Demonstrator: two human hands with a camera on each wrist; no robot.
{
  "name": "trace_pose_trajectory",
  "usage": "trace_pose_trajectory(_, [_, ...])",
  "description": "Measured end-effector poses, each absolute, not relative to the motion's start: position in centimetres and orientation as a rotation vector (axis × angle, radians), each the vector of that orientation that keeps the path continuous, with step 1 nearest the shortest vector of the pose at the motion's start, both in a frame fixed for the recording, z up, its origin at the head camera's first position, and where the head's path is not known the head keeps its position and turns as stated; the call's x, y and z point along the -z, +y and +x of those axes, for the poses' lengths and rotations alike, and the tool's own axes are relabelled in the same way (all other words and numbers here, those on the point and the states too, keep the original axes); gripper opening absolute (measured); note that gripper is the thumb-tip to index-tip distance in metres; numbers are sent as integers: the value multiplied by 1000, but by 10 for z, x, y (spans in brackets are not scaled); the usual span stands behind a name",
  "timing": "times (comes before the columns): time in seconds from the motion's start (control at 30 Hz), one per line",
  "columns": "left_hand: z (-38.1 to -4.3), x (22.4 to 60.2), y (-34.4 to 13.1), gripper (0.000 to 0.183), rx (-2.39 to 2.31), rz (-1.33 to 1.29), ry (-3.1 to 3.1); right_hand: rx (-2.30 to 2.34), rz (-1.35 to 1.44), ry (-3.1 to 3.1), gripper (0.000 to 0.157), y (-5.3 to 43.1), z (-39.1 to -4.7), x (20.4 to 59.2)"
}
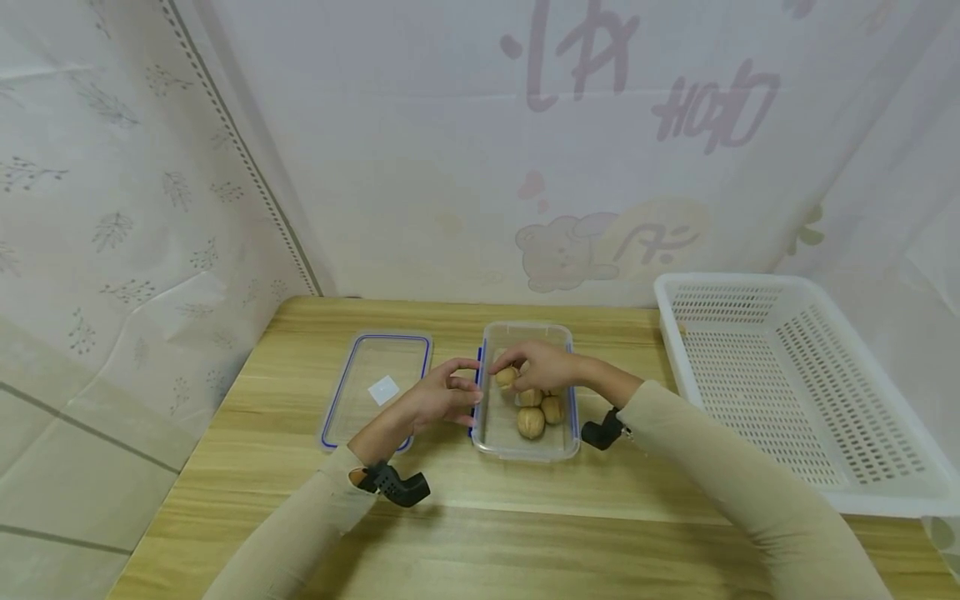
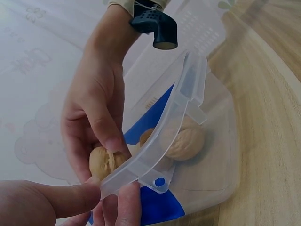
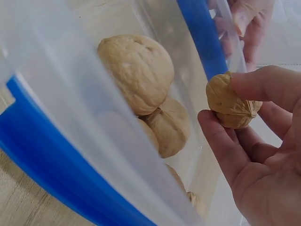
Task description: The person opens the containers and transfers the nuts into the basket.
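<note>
A clear plastic food container (image 1: 525,455) with blue side clips sits on the table in the head view. Several walnuts (image 1: 531,423) lie inside, mostly toward its right side. My right hand (image 1: 551,365) is over the container and pinches one walnut (image 3: 231,101) between thumb and fingers. In the right wrist view that walnut is apart from the others, near the far wall. My left hand (image 1: 441,397) holds the container's left side, its thumb (image 2: 77,200) at the rim and its fingers along the outside by a blue clip (image 2: 162,205).
Left of the container lies its clear lid (image 1: 377,357) with a blue seal and a white label (image 1: 384,390). A large white slotted basket (image 1: 892,503) stands at the right, with a small brown bit near its left wall. A printed curtain (image 1: 420,167) hangs behind the table.
</note>
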State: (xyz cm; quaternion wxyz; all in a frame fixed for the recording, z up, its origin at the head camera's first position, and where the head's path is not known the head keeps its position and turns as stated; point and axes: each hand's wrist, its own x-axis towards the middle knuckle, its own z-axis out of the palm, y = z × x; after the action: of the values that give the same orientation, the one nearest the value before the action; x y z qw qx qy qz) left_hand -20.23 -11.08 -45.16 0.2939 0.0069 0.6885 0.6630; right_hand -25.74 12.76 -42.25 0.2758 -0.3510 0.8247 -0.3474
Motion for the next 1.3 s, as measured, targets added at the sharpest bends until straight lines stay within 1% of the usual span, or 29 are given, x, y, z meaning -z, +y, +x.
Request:
trace_pose_trajectory(0.4, [-203,452,-110,57,-1771,3,1830,1067,-916,2215,42,139,-260,413])
trace_pose_trajectory(0.57, [-203,452,-110,56,-1773,-3,1819,1156,-957,2186,41,147,-263,405])
trace_pose_trajectory(0.77, [-202,452,-111,56,-1781,4,1811,1207,-894,2191,42,158,-264,393])
trace_pose_trajectory(0.97, [-201,452,-110,57,-1788,12,1797,1200,-850,2236,46,174,-261,379])
trace_pose_trajectory(1.3, [-201,452,-112,58,-1797,27,1799,1246,-817,2330,46,209,-265,356])
